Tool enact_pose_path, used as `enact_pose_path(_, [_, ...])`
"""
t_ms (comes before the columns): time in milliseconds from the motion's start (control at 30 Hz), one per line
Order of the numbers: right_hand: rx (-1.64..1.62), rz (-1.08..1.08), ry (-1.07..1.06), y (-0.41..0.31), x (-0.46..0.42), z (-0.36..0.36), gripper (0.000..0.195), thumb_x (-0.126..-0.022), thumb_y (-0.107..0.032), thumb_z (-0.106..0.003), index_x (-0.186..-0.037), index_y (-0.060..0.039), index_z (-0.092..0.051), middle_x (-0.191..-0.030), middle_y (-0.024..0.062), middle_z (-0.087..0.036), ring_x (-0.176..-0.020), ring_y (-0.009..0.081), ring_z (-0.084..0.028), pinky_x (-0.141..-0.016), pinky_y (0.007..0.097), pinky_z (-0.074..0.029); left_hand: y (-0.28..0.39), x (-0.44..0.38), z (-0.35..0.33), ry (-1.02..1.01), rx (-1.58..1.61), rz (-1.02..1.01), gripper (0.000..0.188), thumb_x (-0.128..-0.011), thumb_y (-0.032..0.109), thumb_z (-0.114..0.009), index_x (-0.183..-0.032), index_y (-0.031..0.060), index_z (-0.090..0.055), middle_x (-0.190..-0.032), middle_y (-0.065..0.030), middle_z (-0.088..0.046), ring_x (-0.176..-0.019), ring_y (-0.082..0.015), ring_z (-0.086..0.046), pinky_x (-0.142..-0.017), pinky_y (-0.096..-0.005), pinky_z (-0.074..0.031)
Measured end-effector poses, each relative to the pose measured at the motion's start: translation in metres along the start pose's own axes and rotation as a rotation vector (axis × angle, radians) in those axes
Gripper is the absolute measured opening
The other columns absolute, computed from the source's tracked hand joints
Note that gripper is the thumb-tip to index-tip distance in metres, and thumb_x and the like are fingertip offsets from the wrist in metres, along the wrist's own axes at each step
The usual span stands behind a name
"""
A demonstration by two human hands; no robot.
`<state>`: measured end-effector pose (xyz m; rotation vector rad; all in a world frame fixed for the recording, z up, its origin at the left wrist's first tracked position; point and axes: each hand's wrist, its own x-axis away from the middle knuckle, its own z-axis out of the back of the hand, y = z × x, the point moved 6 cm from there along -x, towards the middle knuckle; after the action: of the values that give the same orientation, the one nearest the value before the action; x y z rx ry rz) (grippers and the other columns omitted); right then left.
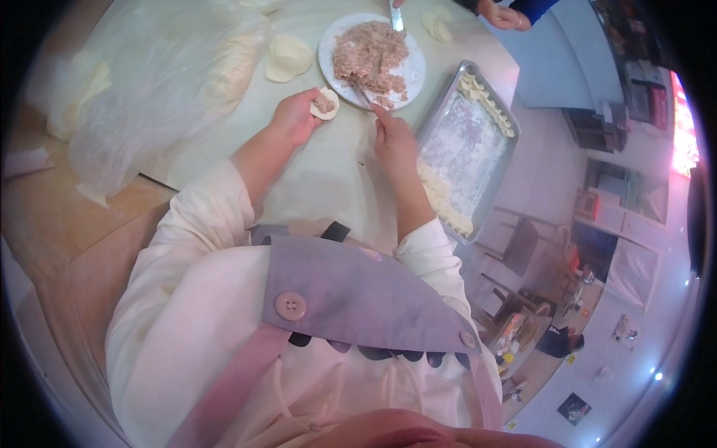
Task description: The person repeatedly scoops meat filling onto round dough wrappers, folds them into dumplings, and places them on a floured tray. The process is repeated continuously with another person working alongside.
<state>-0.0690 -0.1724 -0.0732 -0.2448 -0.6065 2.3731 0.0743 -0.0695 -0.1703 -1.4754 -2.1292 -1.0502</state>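
Note:
My left hand (297,116) holds a round dumpling wrapper (331,112) with a dab of minced meat filling (323,103) on it. In my right hand (395,137) is a thin metal spreader (361,94), its tip at the near edge of the minced meat (369,53). That meat is heaped on a white round plate (415,73). Left of the plate lies a small stack of wrappers (288,57). To the right of my right hand, a metal tray (507,159) dusted with flour carries folded dumplings (484,101) along its far and near ends.
A clear plastic bag (145,112) with stacked wrappers (229,70) covers the table's left side. Across the table, another person's hand (504,15) shows near a few wrappers (437,27); a second metal spreader (396,18) reaches the plate. Chairs (521,246) stand beyond the tray.

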Motion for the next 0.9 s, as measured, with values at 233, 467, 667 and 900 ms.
enact_pose_path(233, [-0.126,-0.034,0.004,0.005,0.004,-0.002,0.033,-0.091,-0.011,-0.048,-0.122,-0.0192,-0.057,-0.088,0.0163,-0.057,-0.084,0.0330,-0.057,-0.075,0.0408,-0.046,0.003,-0.008,-0.018,-0.042,0.070,0.032,0.033,-0.099,0.012,-0.034,-0.123,-0.0102,-0.039,-0.125,-0.0225,-0.048,-0.116,-0.0337,-0.051,-0.100,-0.0457,-0.044])
enact_pose_path(467, [-0.101,0.007,-0.080,-0.026,0.030,-0.006,0.033,-0.092,-0.012,-0.046,-0.123,-0.0159,-0.056,-0.092,0.0180,-0.055,-0.088,0.0355,-0.056,-0.078,0.0423,-0.045,0.003,-0.007,-0.003,0.048,0.193,-0.047,0.034,-0.098,0.013,-0.037,-0.124,-0.0088,-0.041,-0.125,-0.0204,-0.049,-0.115,-0.0333,-0.051,-0.098,-0.0485,-0.044])
enact_pose_path(667, [-0.077,-0.012,-0.017,-0.003,0.009,-0.012,0.034,-0.090,-0.013,-0.052,-0.123,-0.0151,-0.055,-0.090,0.0168,-0.052,-0.084,0.0344,-0.056,-0.076,0.0420,-0.046,0.016,0.055,-0.045,-0.202,-0.056,-0.020,0.032,-0.098,0.017,-0.041,-0.122,-0.0022,-0.049,-0.125,-0.0156,-0.051,-0.114,-0.0287,-0.053,-0.096,-0.0450,-0.046])
enact_pose_path(900, [-0.299,0.350,0.305,-0.054,0.016,0.042,0.040,-0.077,-0.006,-0.067,-0.115,-0.0088,-0.055,-0.102,0.0159,-0.054,-0.099,0.0362,-0.049,-0.087,0.0417,-0.041,0.025,0.091,-0.075,-0.364,-0.115,-0.086,0.030,-0.098,0.016,-0.039,-0.119,-0.0019,-0.051,-0.124,-0.0139,-0.053,-0.113,-0.0240,-0.054,-0.098,-0.0403,-0.044])
